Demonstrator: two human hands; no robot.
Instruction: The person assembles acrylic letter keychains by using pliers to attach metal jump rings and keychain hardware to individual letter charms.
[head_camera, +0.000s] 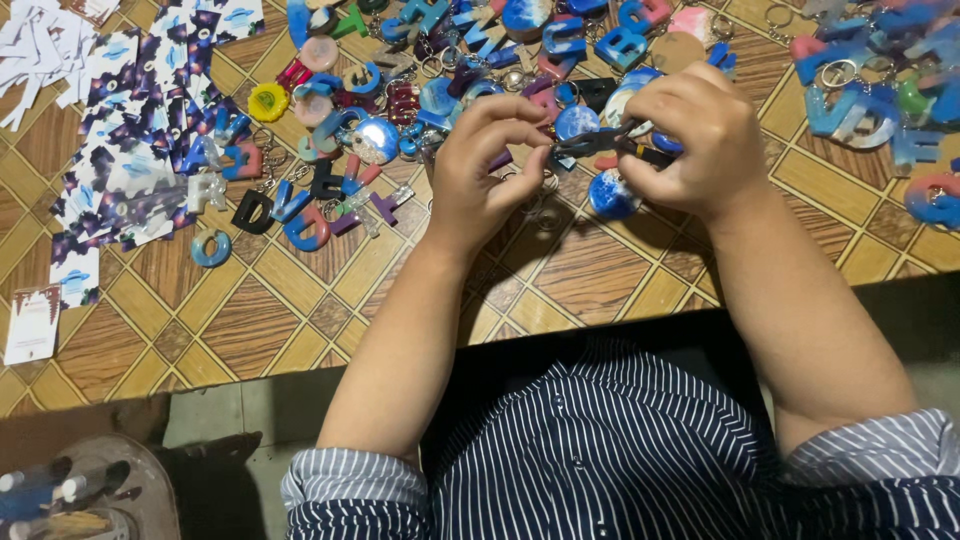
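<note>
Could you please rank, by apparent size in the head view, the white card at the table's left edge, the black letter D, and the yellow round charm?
1. White card, clearly largest.
2. Black letter D and yellow round charm: these look alike, so I leave them unranked.

Lighting even and moderately bright, diffuse from above; soft short shadows under both hands on the table (250, 330). Small glare spots on the glossy resin letter charms (380, 140); far right charms slightly soft, mild wide-angle stretch at edges. Lower frame under the table edge is dim; focus otherwise sharp.
</note>
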